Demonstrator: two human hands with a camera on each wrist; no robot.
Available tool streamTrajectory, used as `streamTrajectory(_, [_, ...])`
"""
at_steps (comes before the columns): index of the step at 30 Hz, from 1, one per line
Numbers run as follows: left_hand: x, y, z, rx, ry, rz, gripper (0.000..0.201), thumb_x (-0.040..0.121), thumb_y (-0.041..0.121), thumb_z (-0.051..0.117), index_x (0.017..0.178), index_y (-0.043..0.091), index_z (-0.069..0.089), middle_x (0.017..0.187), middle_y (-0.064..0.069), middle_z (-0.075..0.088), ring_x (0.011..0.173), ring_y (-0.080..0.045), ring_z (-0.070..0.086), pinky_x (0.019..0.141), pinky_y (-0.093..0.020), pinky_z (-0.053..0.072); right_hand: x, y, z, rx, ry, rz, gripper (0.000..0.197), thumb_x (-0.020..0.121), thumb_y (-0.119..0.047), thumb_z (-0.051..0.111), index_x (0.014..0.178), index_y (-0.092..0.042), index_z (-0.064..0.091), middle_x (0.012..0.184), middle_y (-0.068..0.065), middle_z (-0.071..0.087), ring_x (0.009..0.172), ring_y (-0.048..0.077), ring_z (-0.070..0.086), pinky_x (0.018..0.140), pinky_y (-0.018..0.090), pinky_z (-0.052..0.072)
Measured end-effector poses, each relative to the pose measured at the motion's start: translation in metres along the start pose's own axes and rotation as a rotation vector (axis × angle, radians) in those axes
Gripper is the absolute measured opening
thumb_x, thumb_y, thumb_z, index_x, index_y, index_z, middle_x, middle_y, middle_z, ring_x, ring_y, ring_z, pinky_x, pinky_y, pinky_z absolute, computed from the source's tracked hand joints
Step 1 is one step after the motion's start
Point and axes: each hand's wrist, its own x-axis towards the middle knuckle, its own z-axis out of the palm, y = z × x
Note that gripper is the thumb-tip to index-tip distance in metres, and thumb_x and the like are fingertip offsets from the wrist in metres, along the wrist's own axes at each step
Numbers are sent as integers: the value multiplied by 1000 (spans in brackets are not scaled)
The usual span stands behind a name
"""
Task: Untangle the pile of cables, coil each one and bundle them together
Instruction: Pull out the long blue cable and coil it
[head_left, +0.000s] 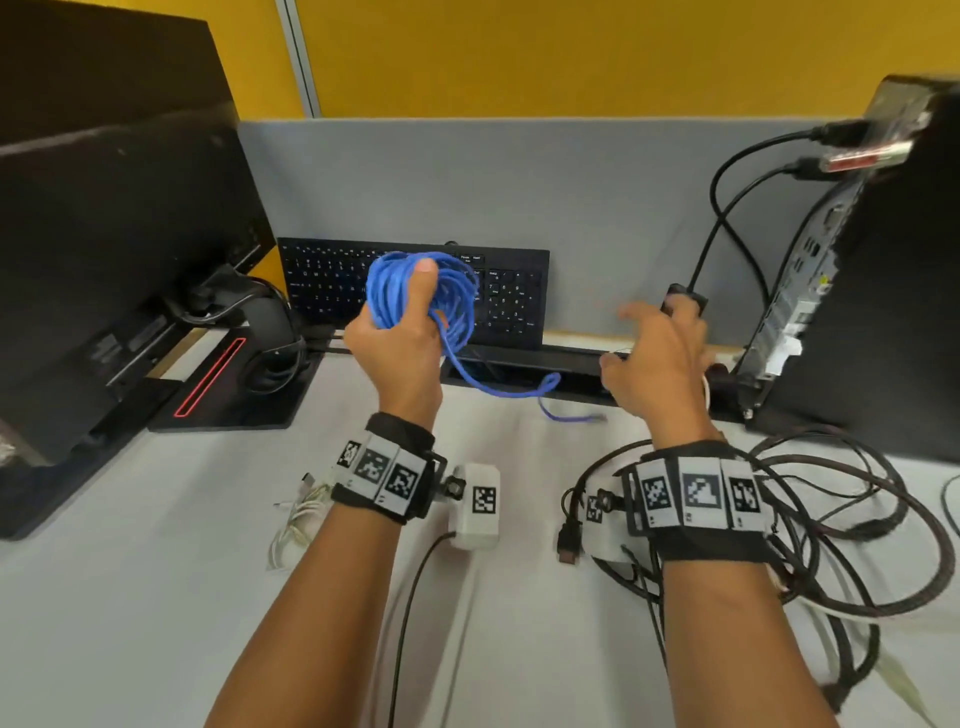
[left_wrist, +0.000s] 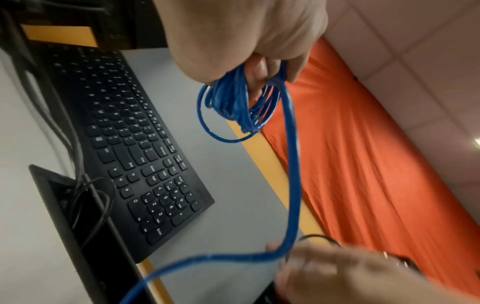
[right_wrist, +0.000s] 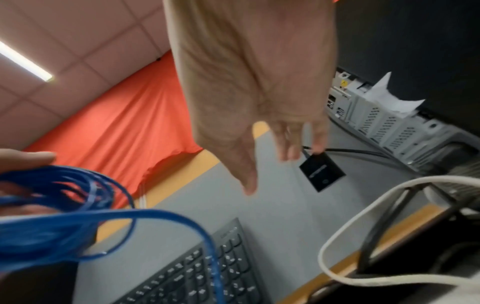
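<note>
Blue cable (head_left: 421, 296), one coil of many loops, sits in the left hand (head_left: 397, 343), whose grip curls round it above the tabletop (head_left: 156, 519) before one black keyboard (head_left: 509, 296); its loose tail droops right. The right hand (head_left: 657, 358) hovers with fingers spread, holding nothing. Dark cables (head_left: 857, 519) lie tangled near right, one white cable (head_left: 296, 525) near left.

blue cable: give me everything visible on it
The blue cable is thin, round and looks plastic-jacketed, mostly wound into a loose, uneven coil of many loops. The left hand grips the coil above the desk, in front of the black keyboard, thumb over the loops, fingers curled through them. A loose tail hangs from the coil, sags over the dark cable slot and ends on the white desk with a small connector. The right hand is open beside it, holding nothing.
</note>
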Motion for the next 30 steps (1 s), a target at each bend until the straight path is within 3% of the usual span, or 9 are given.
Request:
streamTrajectory(2, [-10, -1, 6, 82, -81, 56, 18, 76, 37, 82, 66, 24, 74, 63, 1, 64, 58, -19, 57, 57, -35, 50, -6, -17, 0, 157, -35, -211, 32, 97, -5, 61, 128, -13, 65, 137, 9, 58, 127, 24, 54, 106, 21, 32])
streamTrajectory(4, [-19, -3, 11, 131, -134, 111, 17, 79, 36, 81, 70, 24, 74, 65, 1, 66, 60, -19, 60, 59, -37, 53, -16, -40, 1, 366, -113, -314, 18, 102, -18, 57, 104, -10, 73, 101, 3, 76, 96, 17, 71, 94, 26, 52])
streamTrajectory(7, [-27, -2, 14, 156, -172, 161, 15, 82, 35, 79, 77, 22, 73, 69, 4, 69, 64, -18, 66, 61, -34, 57, -27, -61, 5, 503, -290, -346, 35, 100, -37, 61, 80, -10, 71, 65, -3, 73, 59, 8, 71, 60, 23, 56])
streamTrajectory(10, [-26, 0, 12, 154, -144, 132, 19, 82, 34, 79, 70, 23, 69, 61, 1, 63, 55, -16, 58, 54, -33, 52, -30, -61, 7, 635, -442, -321, 26, 98, -31, 66, 90, -7, 73, 62, 7, 69, 47, 10, 61, 53, 23, 51])
streamTrajectory(12, [-22, 2, 12, 101, -115, 82, 22, 84, 28, 79, 67, 20, 67, 55, 3, 56, 47, -14, 49, 49, -30, 44, -26, -58, 5, 621, -402, -360, 19, 99, -25, 66, 91, -12, 78, 62, 13, 64, 51, 13, 46, 52, 26, 42])
streamTrajectory(17, [-6, 11, 11, -141, 6, -160, 27, 91, 19, 73, 68, 13, 61, 48, 2, 40, 39, -11, 31, 44, -26, 38, -8, -32, -5, 627, -114, -314, 20, 97, -21, 64, 84, -23, 80, 91, 21, 72, 87, 39, 65, 78, 45, 51])
streamTrajectory(21, [0, 14, 9, -249, 73, -323, 28, 91, 24, 74, 69, 12, 62, 51, 4, 40, 35, -9, 28, 44, -24, 41, -4, -22, -11, 721, 45, -345, 26, 98, -22, 64, 78, -32, 77, 81, -4, 72, 74, 15, 58, 69, 28, 44])
streamTrajectory(27, [-3, 7, 4, -178, -21, -325, 33, 75, 37, 82, 64, 18, 58, 48, 6, 38, 40, -9, 28, 48, -25, 41, -14, -33, -17, 859, -51, -580, 20, 101, -19, 61, 94, -22, 79, 75, -15, 57, 72, 6, 45, 72, 18, 37])
streamTrajectory(30, [-12, 5, 7, -85, -131, -234, 33, 66, 35, 85, 82, 12, 67, 59, 4, 56, 47, -9, 44, 50, -23, 46, -18, -40, -22, 898, -171, -673, 19, 100, -13, 60, 98, -16, 78, 81, -7, 62, 79, 14, 51, 77, 21, 41])
